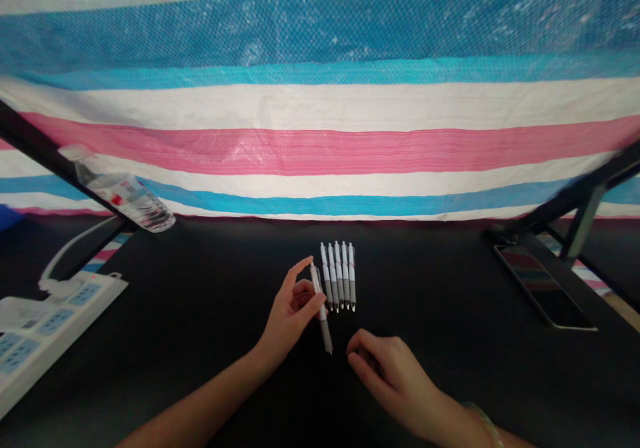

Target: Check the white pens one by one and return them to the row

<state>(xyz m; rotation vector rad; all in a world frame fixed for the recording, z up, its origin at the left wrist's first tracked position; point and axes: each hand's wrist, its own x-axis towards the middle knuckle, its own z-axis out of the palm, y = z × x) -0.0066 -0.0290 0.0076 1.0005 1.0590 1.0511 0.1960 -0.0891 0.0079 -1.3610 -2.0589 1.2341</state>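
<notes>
Pen [326, 333], white and grey, one item, pinched between the thumb and fingers of the left hand [290, 315].
- Position: over the black table [210, 315], just left of the row of pens [339, 276], its upper part close beside the row's leftmost pen; I cannot tell whether they touch.
- Axis: long axis runs away from the person, nearly parallel to the row, slightly tilted. The tapered end points back toward the person and reaches lower than the row's near ends.

Row: five matching pens, side by side, directly beyond both hands.

Right hand [395, 371]: loosely curled, knuckles up, holding nothing that shows. It rests on the table just right of the held pen's near end, and lies farther from the row than the left hand.

Surroundings: water bottle [123, 195] and power strip [45, 321] far left, phone [545, 285] far right, well apart.
</notes>
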